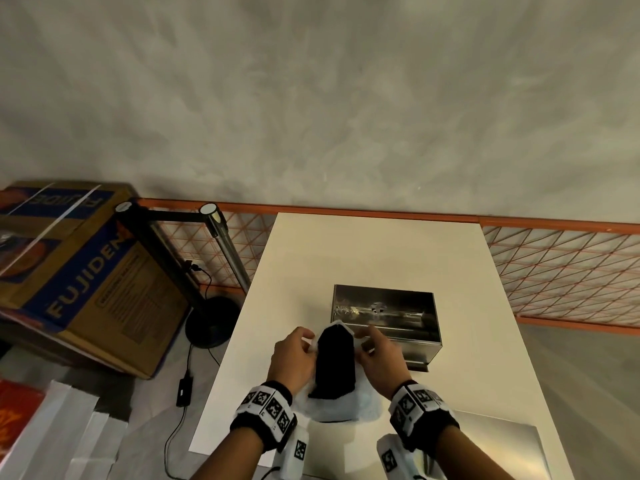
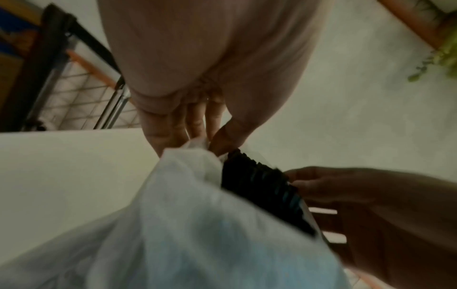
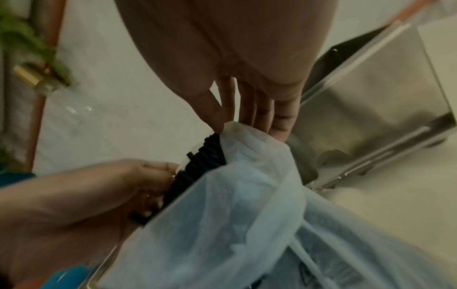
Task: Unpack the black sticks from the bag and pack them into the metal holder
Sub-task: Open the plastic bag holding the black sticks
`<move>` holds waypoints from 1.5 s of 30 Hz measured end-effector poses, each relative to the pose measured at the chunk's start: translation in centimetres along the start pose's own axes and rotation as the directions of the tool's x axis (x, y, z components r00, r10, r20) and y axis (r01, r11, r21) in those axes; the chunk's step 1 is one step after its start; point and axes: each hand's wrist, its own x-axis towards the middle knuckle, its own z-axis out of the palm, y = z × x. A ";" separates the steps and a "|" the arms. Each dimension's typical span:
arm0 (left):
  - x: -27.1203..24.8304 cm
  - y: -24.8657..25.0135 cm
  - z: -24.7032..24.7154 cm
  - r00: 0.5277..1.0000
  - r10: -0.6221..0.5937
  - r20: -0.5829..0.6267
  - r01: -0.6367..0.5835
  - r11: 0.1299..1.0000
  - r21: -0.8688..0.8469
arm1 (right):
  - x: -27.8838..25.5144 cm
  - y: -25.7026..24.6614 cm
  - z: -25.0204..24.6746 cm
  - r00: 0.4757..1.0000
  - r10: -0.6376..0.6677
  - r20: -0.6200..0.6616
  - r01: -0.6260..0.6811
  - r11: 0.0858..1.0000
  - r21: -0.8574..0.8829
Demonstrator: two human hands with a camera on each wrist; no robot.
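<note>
A bundle of black sticks (image 1: 335,362) stands upright inside a thin, see-through white bag (image 1: 341,408) near the front of the white table (image 1: 381,251). My left hand (image 1: 294,358) pinches the bag's left rim (image 2: 197,142) between thumb and fingers. My right hand (image 1: 377,355) pinches the right rim (image 3: 232,127) the same way, so the mouth is spread around the sticks (image 2: 262,187). The stick tops (image 3: 205,154) poke out of the opening. The metal holder (image 1: 386,318), a shiny open box, stands just behind the bag, empty as far as I see.
A flat metal sheet (image 1: 498,441) lies at the table's front right. Left of the table on the floor are a large cardboard box (image 1: 79,271), a barrier post (image 1: 221,247) and a cable. An orange mesh fence (image 1: 561,268) runs behind.
</note>
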 end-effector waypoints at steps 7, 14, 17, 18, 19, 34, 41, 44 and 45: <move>0.3 -0.8 -0.2 0.997 -0.025 0.067 0.043 0.958 -0.282 | -0.2 0.9 -1.7 0.998 -0.060 0.005 0.058 0.989 0.138; 1.0 -2.6 0.2 0.992 -0.055 0.112 0.075 0.981 -0.181 | 0.0 2.4 -1.6 0.999 0.016 -0.041 -0.017 0.999 -0.030; 1.2 -2.6 0.2 0.998 -0.011 0.057 0.020 0.986 -0.165 | 0.3 1.8 -1.8 0.997 -0.006 -0.081 0.005 1.000 -0.017; 1.2 -2.3 0.1 0.998 0.015 0.057 -0.005 0.987 -0.161 | 0.4 1.5 -1.9 0.996 -0.022 -0.086 0.020 1.000 -0.020; 1.2 -2.0 0.0 0.997 0.041 0.068 -0.031 0.988 -0.152 | 0.5 1.4 -1.8 0.997 -0.038 -0.072 0.036 0.999 -0.024; 1.5 -0.6 1.0 0.989 0.109 0.104 -0.075 0.955 -0.286 | 1.7 2.2 -0.8 0.980 0.198 0.002 -0.193 0.956 0.223; 2.3 -1.6 2.3 0.993 -0.067 0.098 0.097 0.932 -0.349 | 3.3 5.4 1.2 0.910 0.399 0.113 -0.414 0.855 0.313; 1.6 -1.5 1.3 0.996 -0.040 0.082 0.052 0.985 -0.162 | 4.1 6.2 0.8 0.886 0.458 0.072 -0.450 0.814 0.367; 1.2 -1.6 0.9 0.995 -0.037 0.091 0.044 0.996 -0.076 | 4.2 6.4 0.5 0.884 0.464 0.046 -0.442 0.802 0.401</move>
